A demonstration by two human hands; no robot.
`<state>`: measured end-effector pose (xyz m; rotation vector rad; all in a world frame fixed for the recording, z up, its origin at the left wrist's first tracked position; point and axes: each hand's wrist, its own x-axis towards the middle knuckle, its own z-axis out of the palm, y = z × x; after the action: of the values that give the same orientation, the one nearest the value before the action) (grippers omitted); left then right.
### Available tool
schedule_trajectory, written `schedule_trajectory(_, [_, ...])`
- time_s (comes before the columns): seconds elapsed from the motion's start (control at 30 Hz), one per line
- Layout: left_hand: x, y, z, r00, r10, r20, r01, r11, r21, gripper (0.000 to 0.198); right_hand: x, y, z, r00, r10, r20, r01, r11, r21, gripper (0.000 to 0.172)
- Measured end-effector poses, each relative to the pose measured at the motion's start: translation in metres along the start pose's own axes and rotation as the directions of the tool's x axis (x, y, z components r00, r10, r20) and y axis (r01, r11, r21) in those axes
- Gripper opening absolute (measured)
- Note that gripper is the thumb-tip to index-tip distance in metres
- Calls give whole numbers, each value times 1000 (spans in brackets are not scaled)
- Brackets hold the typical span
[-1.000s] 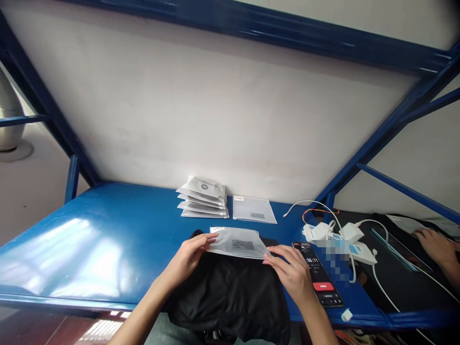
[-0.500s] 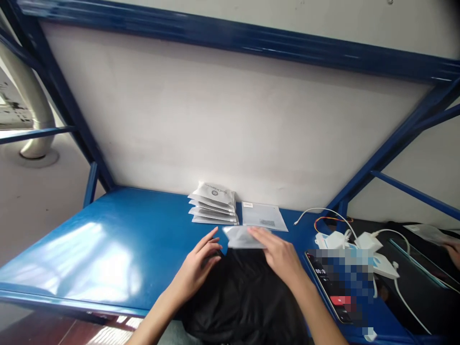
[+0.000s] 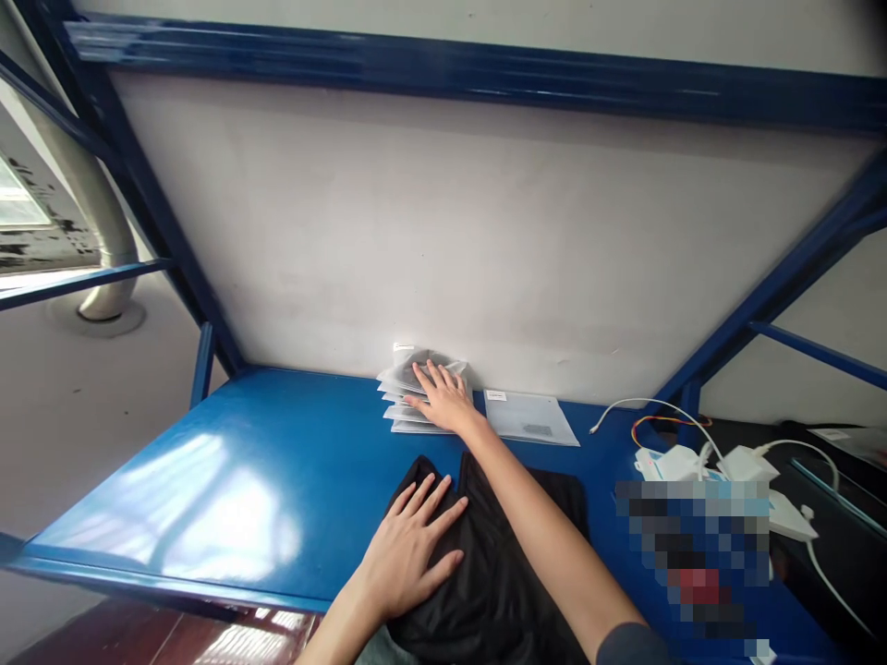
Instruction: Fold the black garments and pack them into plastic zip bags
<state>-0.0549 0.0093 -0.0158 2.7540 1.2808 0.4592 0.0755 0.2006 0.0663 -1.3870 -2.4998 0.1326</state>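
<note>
My right hand (image 3: 443, 399) lies with spread fingers on top of a stack of frosted plastic zip bags (image 3: 398, 386) against the back wall. Its palm hides part of the stack, and the top bag looks crumpled under the fingers. My left hand (image 3: 410, 554) rests flat, fingers apart, on a piece of black fabric (image 3: 485, 600) at the table's front. The fabric's exact kind cannot be made out. My right forearm crosses above it. Beside the stack, to the right, one flat frosted bag (image 3: 533, 423) with a small white label lies on the table.
The blue table (image 3: 305, 462) stands in a blue metal frame (image 3: 443, 69) against a white wall. On the right are white chargers with cables (image 3: 752, 465) and a pixelated patch (image 3: 693, 545). A dark surface (image 3: 852, 554) adjoins the table there.
My right hand has carried a frosted bag forward onto the stack, and its fingers have spread. My left hand has flattened onto the black fabric. The camera view has shifted slightly.
</note>
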Motion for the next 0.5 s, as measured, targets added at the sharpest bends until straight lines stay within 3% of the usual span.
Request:
schedule_trajectory(0.1, [-3, -5, 2, 1000, -22, -8, 22, 999, 25, 69, -29, 25, -22, 996, -55, -75, 63, 992, 110, 72])
schedule_trajectory(0.17, [-4, -9, 2, 998, -55, -13, 55, 998, 22, 67, -71, 51, -38, 974, -18, -227, 62, 981, 186, 63])
schedule_trajectory(0.23, [-1, -14, -3, 996, -85, -18, 85, 996, -10, 64, -124, 81, -44, 957, 100, -271, -22, 960, 279, 55])
schedule_trajectory(0.3, [11, -21, -10, 989, -142, -30, 139, 987, -79, 60, -177, 110, -36, 918, 319, -237, -218, 903, 370, 55])
schedule_trajectory(0.37, [32, -30, -17, 969, -242, -41, 233, 959, -160, 53, -216, 133, -21, 819, 552, -158, -420, 764, 489, 57])
schedule_trajectory(0.43, [60, -39, -21, 936, -350, -38, 336, 919, -205, 44, -236, 149, -4, 783, 610, -126, -474, 715, 514, 55])
schedule_trajectory(0.5, [86, -45, -19, 908, -419, -5, 407, 884, -228, 34, -242, 157, 6, 788, 605, -116, -464, 707, 534, 49])
